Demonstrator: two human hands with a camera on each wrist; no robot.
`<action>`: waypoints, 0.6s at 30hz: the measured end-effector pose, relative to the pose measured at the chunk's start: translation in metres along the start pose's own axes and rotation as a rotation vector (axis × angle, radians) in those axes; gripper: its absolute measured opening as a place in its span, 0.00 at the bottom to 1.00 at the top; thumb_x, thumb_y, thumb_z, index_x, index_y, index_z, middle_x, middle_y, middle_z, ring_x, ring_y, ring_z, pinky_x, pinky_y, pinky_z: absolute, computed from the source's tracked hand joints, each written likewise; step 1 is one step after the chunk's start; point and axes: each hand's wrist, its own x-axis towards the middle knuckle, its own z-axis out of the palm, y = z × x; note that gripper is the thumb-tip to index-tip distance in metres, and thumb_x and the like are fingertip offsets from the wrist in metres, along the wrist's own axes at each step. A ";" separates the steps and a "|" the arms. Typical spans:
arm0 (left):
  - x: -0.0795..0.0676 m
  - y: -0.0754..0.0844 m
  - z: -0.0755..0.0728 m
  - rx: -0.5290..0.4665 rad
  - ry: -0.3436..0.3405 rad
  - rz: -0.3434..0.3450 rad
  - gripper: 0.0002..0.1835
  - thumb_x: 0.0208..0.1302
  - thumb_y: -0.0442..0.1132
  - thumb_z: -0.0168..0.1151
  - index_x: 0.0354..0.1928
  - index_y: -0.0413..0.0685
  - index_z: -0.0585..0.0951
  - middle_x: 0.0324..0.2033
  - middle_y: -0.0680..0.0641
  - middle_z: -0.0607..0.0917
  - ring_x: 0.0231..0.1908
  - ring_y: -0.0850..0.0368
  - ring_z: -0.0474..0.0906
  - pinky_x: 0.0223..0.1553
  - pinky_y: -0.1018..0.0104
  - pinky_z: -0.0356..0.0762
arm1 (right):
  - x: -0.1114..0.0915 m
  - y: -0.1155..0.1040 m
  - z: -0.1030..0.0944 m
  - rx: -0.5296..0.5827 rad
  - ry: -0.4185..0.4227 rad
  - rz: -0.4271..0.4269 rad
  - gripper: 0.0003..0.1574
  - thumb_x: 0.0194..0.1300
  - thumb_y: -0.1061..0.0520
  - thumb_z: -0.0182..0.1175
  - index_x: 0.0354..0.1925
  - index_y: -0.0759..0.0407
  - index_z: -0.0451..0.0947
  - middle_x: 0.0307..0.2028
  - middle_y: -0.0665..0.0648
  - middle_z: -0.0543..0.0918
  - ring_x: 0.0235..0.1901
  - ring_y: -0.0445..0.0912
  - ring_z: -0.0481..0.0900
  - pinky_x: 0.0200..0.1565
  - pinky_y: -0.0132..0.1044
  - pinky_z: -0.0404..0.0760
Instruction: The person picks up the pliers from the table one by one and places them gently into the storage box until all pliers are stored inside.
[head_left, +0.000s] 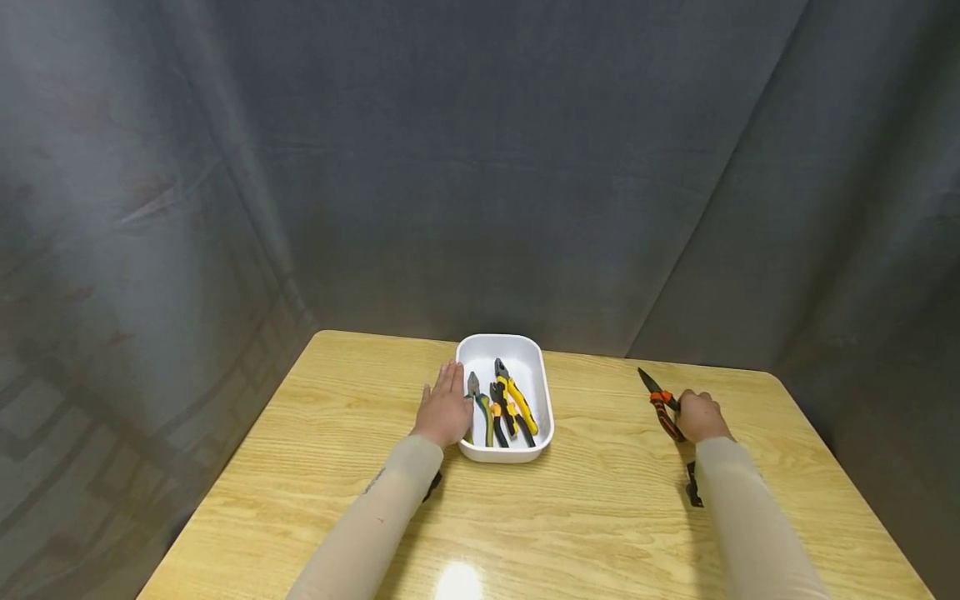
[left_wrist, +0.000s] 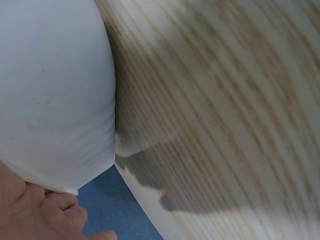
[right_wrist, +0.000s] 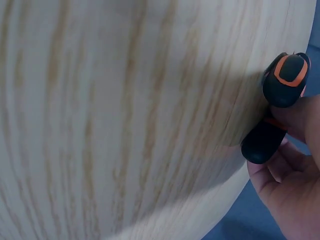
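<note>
My left hand point(head_left: 444, 412) lies along the left side of a white tray point(head_left: 547, 417), its fingers straight at the rim. In the left wrist view the tray's wall point(left_wrist: 55, 100) fills the upper left, with part of the hand below it. Several pliers lie in the tray, including yellow-and-black pliers point(head_left: 522, 404) and green-handled pliers point(head_left: 486, 412). Out to the right, my right hand point(head_left: 702, 417) grips long-nose pliers point(head_left: 663, 400) with orange-and-black handles by one handle, the dark jaws pointing away and to the left. Both handle ends point(right_wrist: 286, 80) show in the right wrist view.
A wooden table point(head_left: 600, 500) bears the tray near its far edge. Grey curtains point(head_left: 480, 167) hang behind the table and down both sides. A bright light reflection shows at the front of the tabletop.
</note>
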 end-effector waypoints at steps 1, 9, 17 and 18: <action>0.000 0.000 0.000 -0.002 0.000 0.002 0.35 0.71 0.48 0.42 0.74 0.44 0.44 0.73 0.46 0.42 0.72 0.51 0.36 0.68 0.45 0.42 | 0.000 0.000 0.000 0.001 -0.001 0.001 0.11 0.61 0.69 0.52 0.40 0.79 0.68 0.32 0.74 0.70 0.34 0.68 0.71 0.34 0.57 0.75; 0.000 0.001 -0.004 -0.006 0.006 0.017 0.35 0.71 0.47 0.43 0.73 0.43 0.45 0.73 0.45 0.44 0.72 0.49 0.38 0.68 0.44 0.43 | -0.002 0.000 0.001 0.004 0.024 -0.022 0.15 0.61 0.69 0.53 0.43 0.81 0.67 0.34 0.76 0.71 0.36 0.69 0.73 0.36 0.57 0.77; 0.001 -0.001 -0.004 -0.002 0.000 0.007 0.35 0.71 0.47 0.43 0.74 0.44 0.45 0.73 0.45 0.43 0.72 0.51 0.37 0.68 0.45 0.42 | -0.001 -0.002 0.002 0.043 0.001 -0.010 0.16 0.61 0.69 0.53 0.44 0.82 0.68 0.33 0.74 0.73 0.36 0.66 0.72 0.36 0.57 0.75; 0.001 -0.002 -0.003 0.001 -0.001 0.005 0.35 0.71 0.47 0.42 0.74 0.44 0.44 0.73 0.45 0.43 0.72 0.51 0.37 0.68 0.45 0.42 | -0.001 -0.002 0.002 0.044 -0.004 -0.010 0.16 0.60 0.68 0.53 0.44 0.82 0.68 0.33 0.74 0.73 0.36 0.66 0.73 0.36 0.56 0.75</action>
